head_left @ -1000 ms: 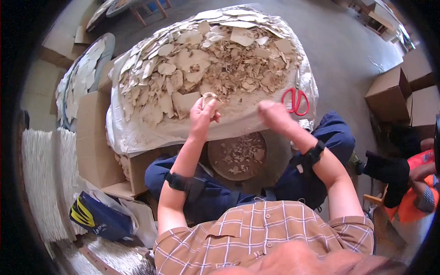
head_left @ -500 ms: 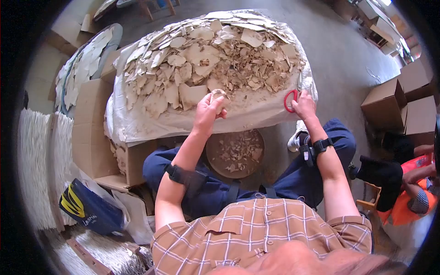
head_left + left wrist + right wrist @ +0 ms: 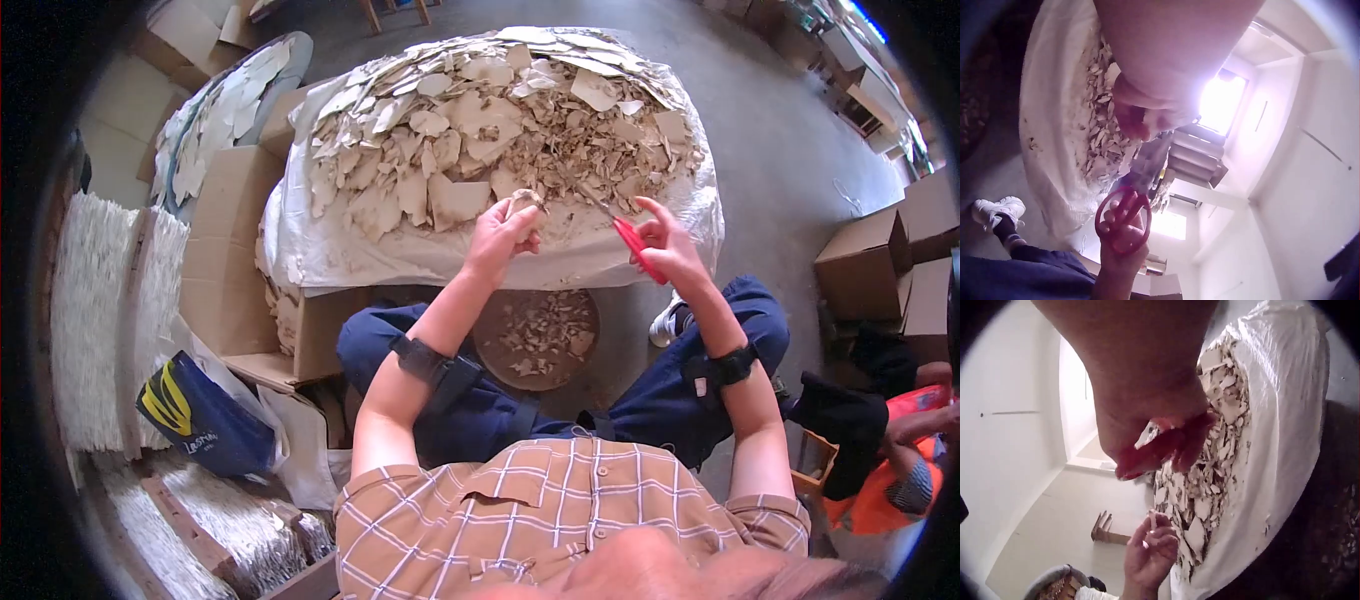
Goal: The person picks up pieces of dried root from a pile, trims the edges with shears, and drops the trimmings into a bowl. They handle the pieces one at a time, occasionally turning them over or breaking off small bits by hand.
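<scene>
left hand (image 3: pixel 503 236) pinches a small pale flake (image 3: pixel 524 202) between thumb and curled fingers, raised just above the near edge of the heap, probably so its edge faces the blades. at its three o'clock the right hand (image 3: pixel 668 248) grips the red-handled scissors (image 3: pixel 622 231), fingers through the loops, with the blades aimed toward ten o'clock at the flake and their tips well short of it; whether the blades stand parted is too fine to tell. from the largest thing down: the white sheet (image 3: pixel 310 262) covers a raised work surface and hangs over its near edge, seemingly to catch crumbs; on it spreads the broad heap of pale dried flakes (image 3: pixel 480 120), big slabs toward nine o'clock and finer bits toward three o'clock, all within arm's reach. at six o'clock of the hands, between the person's knees, sits a round brown basin (image 3: pixel 538 340) holding small trimmings, set low where cuttings would drop. cardboard boxes (image 3: pixel 868 265) stand at three o'clock on the floor, and a blue and yellow bag (image 3: pixel 196 422) lies at eight o'clock. smallest is the flake itself, held clear of the pile.
</scene>
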`<state>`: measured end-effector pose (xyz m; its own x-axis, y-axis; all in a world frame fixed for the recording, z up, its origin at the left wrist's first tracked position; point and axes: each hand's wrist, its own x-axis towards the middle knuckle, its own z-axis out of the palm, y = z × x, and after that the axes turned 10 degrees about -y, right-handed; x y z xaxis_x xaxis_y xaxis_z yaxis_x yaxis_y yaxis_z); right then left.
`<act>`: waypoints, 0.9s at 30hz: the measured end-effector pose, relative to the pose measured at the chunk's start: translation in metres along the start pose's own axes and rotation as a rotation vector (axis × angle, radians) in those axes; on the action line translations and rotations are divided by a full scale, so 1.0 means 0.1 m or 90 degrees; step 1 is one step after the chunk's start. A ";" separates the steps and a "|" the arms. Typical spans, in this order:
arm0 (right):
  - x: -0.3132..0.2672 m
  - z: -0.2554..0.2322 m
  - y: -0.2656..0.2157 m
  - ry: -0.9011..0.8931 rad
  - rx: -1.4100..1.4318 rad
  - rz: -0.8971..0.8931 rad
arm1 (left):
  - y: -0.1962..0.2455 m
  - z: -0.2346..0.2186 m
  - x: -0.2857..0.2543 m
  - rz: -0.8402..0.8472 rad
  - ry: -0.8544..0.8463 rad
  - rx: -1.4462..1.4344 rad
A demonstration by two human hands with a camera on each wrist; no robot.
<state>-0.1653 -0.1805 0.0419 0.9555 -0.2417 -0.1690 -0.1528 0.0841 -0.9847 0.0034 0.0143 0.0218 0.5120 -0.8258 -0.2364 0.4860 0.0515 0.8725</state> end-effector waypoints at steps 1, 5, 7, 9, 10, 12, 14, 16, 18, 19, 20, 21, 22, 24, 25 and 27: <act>0.02 0.10 -0.01 -0.032 -0.031 -0.009 | 0.00 0.00 -0.01 0.008 -0.004 -0.030; 0.16 0.33 0.03 -0.051 -0.269 -0.101 | 0.00 -0.01 0.01 0.055 -0.005 -0.090; 0.27 0.43 0.17 0.065 -0.455 -0.299 | -0.03 -0.02 0.03 0.073 0.008 -0.089; 0.28 0.50 0.16 0.080 -0.520 -0.236 | -0.02 -0.02 0.04 0.092 0.019 -0.086; 0.28 0.54 0.12 0.095 -0.588 -0.172 | -0.01 -0.01 0.05 0.112 0.025 -0.076; 0.28 0.59 0.10 0.094 -0.626 -0.170 | -0.01 0.01 0.06 0.129 0.031 -0.068; 0.29 0.64 0.04 0.079 -0.662 -0.179 | 0.02 0.01 0.08 0.152 0.026 -0.080; 0.31 0.65 0.03 0.082 -0.673 -0.178 | 0.04 0.00 0.09 0.154 0.040 -0.082; 0.31 0.66 0.02 0.086 -0.683 -0.175 | 0.06 0.01 0.09 0.154 0.053 -0.084; 0.32 0.66 0.01 0.100 -0.691 -0.188 | 0.07 0.02 0.09 0.173 0.054 -0.085; 0.32 0.67 0.01 0.112 -0.700 -0.200 | 0.08 0.02 0.08 0.192 0.055 -0.088; 0.31 0.66 0.00 0.108 -0.699 -0.202 | 0.11 0.04 0.08 0.193 0.059 -0.087; 0.31 0.66 0.01 0.108 -0.702 -0.203 | 0.14 0.06 0.07 0.194 0.079 -0.078; 0.29 0.65 0.00 0.104 -0.705 -0.203 | 0.15 0.05 0.05 0.193 0.103 -0.071; 0.28 0.64 -0.01 0.091 -0.711 -0.200 | 0.14 0.03 0.05 0.193 0.094 -0.058; 0.27 0.62 0.01 0.077 -0.716 -0.196 | 0.11 0.00 0.06 0.193 0.086 -0.046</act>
<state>-0.1243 -0.1273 0.0394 0.9700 -0.1987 0.1400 -0.1143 -0.8812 -0.4586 0.0120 0.0095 0.0301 0.7284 -0.6845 -0.0292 0.3428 0.3272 0.8806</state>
